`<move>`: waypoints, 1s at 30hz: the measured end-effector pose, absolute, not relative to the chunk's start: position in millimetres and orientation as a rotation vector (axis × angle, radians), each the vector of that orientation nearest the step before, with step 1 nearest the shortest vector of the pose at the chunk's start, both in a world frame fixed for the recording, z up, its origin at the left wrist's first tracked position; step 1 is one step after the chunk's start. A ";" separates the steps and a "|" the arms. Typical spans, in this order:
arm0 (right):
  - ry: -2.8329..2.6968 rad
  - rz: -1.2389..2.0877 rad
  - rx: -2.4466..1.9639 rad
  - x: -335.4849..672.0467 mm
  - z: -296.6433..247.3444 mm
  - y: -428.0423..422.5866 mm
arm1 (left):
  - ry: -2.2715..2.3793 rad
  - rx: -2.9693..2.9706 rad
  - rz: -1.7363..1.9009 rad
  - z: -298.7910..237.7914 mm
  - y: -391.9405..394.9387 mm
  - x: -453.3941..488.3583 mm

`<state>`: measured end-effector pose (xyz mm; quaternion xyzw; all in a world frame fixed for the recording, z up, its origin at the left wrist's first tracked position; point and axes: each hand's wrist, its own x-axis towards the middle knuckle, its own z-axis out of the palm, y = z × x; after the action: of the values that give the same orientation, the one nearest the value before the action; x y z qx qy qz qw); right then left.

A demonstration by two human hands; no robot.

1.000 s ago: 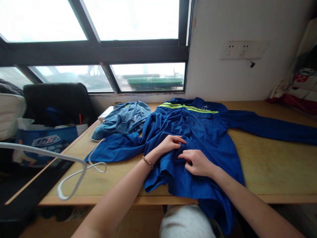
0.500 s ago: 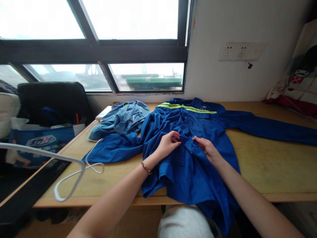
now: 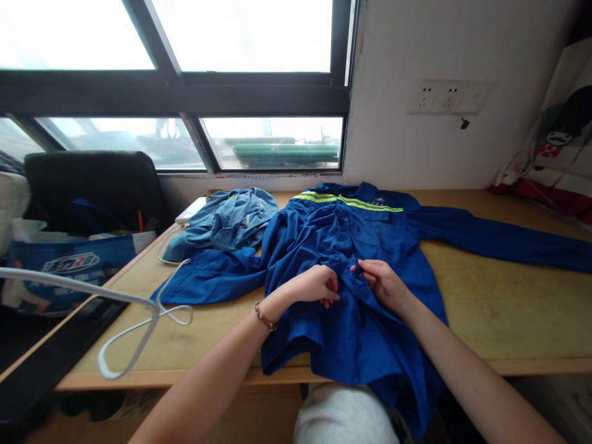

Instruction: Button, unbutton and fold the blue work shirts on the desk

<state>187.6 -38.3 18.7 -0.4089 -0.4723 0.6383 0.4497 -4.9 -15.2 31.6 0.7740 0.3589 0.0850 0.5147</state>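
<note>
Both the left hand (image 3: 314, 285) and right hand (image 3: 382, 280) pinch the front placket of the blue work jacket (image 3: 370, 246), spread on the wooden table (image 3: 509, 308) at twelve o'clock.

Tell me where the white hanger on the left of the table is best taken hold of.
Take the white hanger at its hook end, coming from above on the table side. The hook lies on the wood beside the blue jacket sleeve, while the long bar juts off the table edge.
</note>
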 end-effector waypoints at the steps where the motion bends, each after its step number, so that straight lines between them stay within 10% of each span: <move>1: -1.195 1.592 -1.016 185.9 18.3 -39.3 | 0.871 1.717 0.231 32.9 -15.9 -4.8; 30: -1.431 1.279 -1.163 176.2 14.6 -43.2 | 1.010 1.288 0.720 26.5 -13.9 7.1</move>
<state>176.2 -43.2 14.6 -0.4671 -0.5745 0.5134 0.4338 7.1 -13.9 26.5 0.5615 0.4403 0.3140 0.6263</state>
